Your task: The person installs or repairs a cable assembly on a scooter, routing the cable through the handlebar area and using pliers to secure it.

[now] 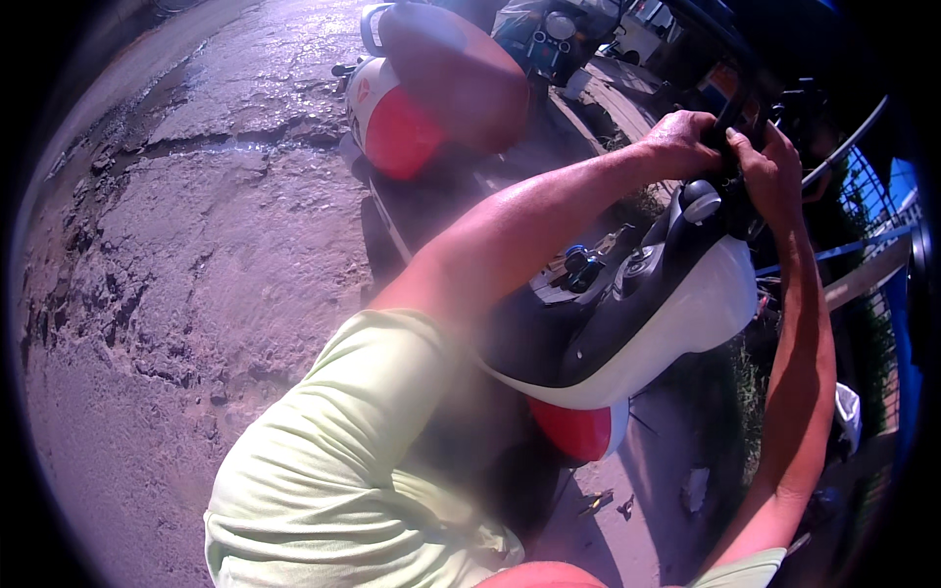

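My left hand (686, 145) is closed on a black bar (737, 103) at the upper right, part of the handlebar area of a white-and-black scooter (711, 299). My right hand (769, 167) grips the same dark area just to the right, thumb up; what exactly its fingers wrap is partly hidden. A silver round fitting (698, 203) is just below my hands. Small dark and metallic items (578, 265) lie on the scooter's middle, beneath my left forearm. A red-and-white panel (573, 431) shows at the scooter's lower part.
Another red-and-white scooter (397, 132) stands above, with a dark vehicle (544, 39) behind it. Cracked pavement (167, 274) fills the left. Small tools (598, 503) and a pale scrap (694, 490) lie on the ground below. Blue structures and railings (887, 206) line the right.
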The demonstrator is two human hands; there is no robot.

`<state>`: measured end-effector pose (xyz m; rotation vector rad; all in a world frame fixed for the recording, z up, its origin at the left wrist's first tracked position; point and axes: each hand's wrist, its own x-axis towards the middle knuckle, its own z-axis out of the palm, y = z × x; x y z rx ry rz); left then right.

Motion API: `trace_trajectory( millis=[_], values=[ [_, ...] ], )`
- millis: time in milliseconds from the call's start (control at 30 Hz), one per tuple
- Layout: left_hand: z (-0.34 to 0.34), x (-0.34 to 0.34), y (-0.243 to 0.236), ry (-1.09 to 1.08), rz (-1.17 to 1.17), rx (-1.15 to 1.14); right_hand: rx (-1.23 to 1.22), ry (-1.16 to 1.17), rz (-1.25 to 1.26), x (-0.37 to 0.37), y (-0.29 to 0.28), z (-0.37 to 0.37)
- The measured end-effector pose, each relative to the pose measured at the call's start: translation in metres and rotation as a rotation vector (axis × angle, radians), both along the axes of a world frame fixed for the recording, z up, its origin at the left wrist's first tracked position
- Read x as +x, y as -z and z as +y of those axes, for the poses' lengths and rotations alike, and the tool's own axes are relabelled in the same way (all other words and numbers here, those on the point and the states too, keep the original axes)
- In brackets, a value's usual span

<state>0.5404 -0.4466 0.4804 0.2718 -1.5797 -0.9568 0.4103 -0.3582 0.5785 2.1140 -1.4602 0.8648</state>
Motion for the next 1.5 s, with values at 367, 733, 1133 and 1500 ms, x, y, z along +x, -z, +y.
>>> trace_trajectory(
  millis=[367,733,1133,1500],
  values=[
    [0.014,-0.009,-0.003,-0.145,0.055,0.057,-0.007,0.103,0.288,-0.022,-0.011,-0.031],
    [0.005,-0.004,-0.008,-0.121,0.051,0.021,0.022,0.047,0.264,-0.013,-0.003,-0.030],
    [-0.007,0.008,-0.009,-0.148,0.001,-0.003,0.059,-0.052,0.239,-0.012,-0.008,-0.020],
    [-0.007,-0.004,0.022,0.038,0.259,-0.001,0.524,-0.264,0.323,0.002,-0.044,0.004]
  ],
)
